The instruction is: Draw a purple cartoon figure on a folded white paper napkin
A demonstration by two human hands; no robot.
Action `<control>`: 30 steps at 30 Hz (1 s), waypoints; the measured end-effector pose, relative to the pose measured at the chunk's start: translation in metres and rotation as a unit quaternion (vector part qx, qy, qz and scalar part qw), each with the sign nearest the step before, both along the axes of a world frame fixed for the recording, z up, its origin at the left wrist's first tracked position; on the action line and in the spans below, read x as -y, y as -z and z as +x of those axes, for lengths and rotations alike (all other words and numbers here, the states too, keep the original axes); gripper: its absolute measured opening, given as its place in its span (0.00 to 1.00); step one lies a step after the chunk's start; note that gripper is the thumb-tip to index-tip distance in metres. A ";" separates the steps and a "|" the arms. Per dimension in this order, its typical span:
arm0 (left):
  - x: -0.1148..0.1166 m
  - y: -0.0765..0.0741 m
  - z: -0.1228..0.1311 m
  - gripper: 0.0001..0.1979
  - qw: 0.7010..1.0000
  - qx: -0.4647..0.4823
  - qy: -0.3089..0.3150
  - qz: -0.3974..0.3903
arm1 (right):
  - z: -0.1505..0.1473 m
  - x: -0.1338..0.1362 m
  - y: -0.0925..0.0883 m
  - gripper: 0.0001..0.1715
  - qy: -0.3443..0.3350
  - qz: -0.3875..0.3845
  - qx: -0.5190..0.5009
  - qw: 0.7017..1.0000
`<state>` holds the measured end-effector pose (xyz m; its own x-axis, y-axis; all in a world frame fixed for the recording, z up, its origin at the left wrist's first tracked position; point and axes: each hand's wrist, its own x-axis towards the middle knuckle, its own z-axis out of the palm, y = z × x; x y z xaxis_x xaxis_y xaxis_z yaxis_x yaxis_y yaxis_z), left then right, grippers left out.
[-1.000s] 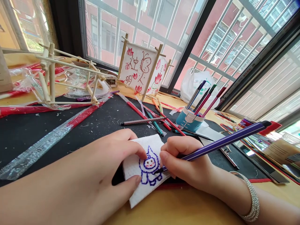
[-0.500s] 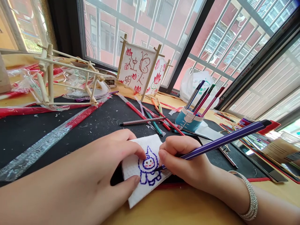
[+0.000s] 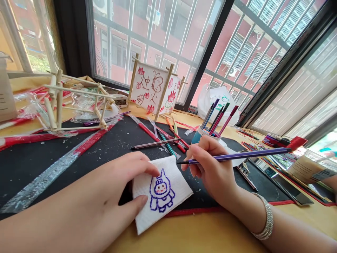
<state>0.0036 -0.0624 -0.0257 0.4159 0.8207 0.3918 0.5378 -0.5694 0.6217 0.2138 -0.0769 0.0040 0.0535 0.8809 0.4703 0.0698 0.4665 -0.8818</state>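
A square of white felt [image 3: 181, 186] lies on the near edge of the black mat, bearing a purple-outlined cartoon figure [image 3: 162, 193] with a pointed top and a small face. My left hand [image 3: 123, 186] holds the felt along its left side, thumb and forefinger spread on top; its other fingers are mostly hidden. In my right hand [image 3: 210, 165] a purple felt-tip pen [image 3: 250, 154] is pinched between the fingers. The pen's dark tip points left, raised near the felt's upper right corner and apart from the drawing.
Loose pens [image 3: 158, 143] and red plastic-wrapped strips lie across the black mat [image 3: 105, 151]. A pen cup [image 3: 197, 135] stands behind my right hand. A stick frame [image 3: 59, 102] is at left; a decorated paper lantern [image 3: 150, 88] stands by the window. A phone [image 3: 284, 182] lies right.
My right hand has lifted the pen tip off the drawing and moved it up and away, uncovering the figure's right side. My left hand stays on the felt.
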 end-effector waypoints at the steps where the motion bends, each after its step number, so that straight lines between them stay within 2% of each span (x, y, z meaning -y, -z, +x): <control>1: -0.001 -0.001 0.002 0.13 1.000 -0.004 0.005 -0.006 | 0.001 0.000 -0.001 0.19 0.000 0.008 -0.006 1.000; 5: -0.002 -0.010 0.005 0.16 0.997 -0.020 0.067 -0.029 | -0.003 0.007 -0.007 0.15 -0.065 0.043 -0.003 0.997; 8: 0.001 -0.017 0.007 0.13 0.995 -0.003 0.087 -0.053 | -0.012 0.014 -0.010 0.17 -0.122 0.043 0.034 0.991; 12: 0.003 -0.019 0.009 0.11 0.991 -0.027 0.108 -0.069 | -0.022 0.016 -0.006 0.22 -0.114 0.029 0.147 0.982; 15: 0.001 -0.017 0.008 0.11 0.989 -0.047 0.115 -0.082 | -0.025 0.012 -0.001 0.22 -0.126 0.033 0.201 0.971; 21: 0.000 -0.015 0.007 0.07 0.991 -0.049 0.110 -0.059 | -0.025 0.010 0.003 0.21 -0.132 0.061 0.252 0.957; 30: 0.001 -0.016 0.009 0.09 0.991 -0.055 0.098 -0.078 | -0.022 0.011 0.003 0.21 -0.123 0.058 0.307 0.942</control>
